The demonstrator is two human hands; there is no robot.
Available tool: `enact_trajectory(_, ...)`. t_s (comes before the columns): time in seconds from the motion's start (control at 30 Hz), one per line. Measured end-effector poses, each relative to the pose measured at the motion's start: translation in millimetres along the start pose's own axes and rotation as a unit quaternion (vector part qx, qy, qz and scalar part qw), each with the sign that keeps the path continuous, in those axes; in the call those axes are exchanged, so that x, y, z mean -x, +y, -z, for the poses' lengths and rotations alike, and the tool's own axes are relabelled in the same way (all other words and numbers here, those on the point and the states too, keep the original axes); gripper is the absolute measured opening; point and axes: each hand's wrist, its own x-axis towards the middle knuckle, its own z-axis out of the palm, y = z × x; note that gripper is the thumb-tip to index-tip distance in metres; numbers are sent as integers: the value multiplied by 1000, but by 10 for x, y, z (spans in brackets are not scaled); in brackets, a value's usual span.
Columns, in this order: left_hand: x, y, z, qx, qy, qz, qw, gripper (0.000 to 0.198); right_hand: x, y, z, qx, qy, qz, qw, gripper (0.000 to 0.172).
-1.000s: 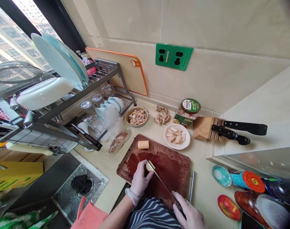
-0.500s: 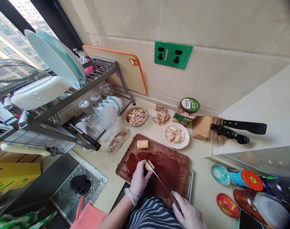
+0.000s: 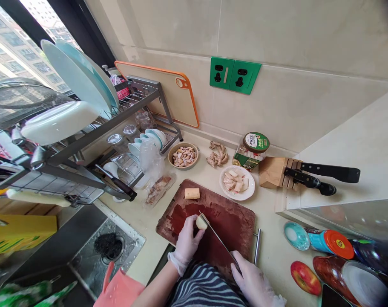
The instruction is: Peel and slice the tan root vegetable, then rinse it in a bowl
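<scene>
A dark red cutting board (image 3: 232,224) lies on the counter in front of me. My gloved left hand (image 3: 186,241) is closed on a pale chunk of food (image 3: 200,222) and presses it onto the board. My gloved right hand (image 3: 250,282) grips the handle of a knife (image 3: 218,237), whose blade rests against the chunk's right side. A second pale piece (image 3: 192,193) lies at the board's far edge.
Behind the board stand a white plate of sliced pieces (image 3: 237,183), a bowl of garlic (image 3: 183,156), ginger (image 3: 216,154), a jar (image 3: 251,150) and a knife block (image 3: 275,172). A dish rack (image 3: 94,128) and sink (image 3: 107,251) are left; an apple (image 3: 305,278) and bottles right.
The knife tip has shifted slightly farther across the chunk and my right hand has edged along with it. The view has moved a little.
</scene>
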Motion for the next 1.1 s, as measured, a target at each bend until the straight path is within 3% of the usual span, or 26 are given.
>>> enact_trajectory(0.2, 33, -20, 0, 44, -6, 11, 999, 38, 122, 36, 15, -72, 36, 23, 997, 33)
enact_trajectory(0.37, 41, -32, -9, 53, -11, 8, 998, 31, 251, 30, -86, -85, 106, 22, 991, 40)
enact_trajectory(0.6, 34, -30, -4, 42, -13, 7, 999, 31, 272, 93, -184, -68, 79, 23, 994, 42)
enact_trajectory(0.83, 33, -12, 13, 36, -14, 3, 999, 32, 269, 85, -231, 2, 103, 37, 994, 43)
enact_trajectory(0.93, 30, -17, 10, 37, -9, -4, 999, 31, 229, 37, -154, 28, 67, 24, 997, 36)
enact_trajectory(1.1, 25, 0, 9, 31, -4, 13, 999, 31, 36, -99, 56, 60, -70, -38, 995, 33)
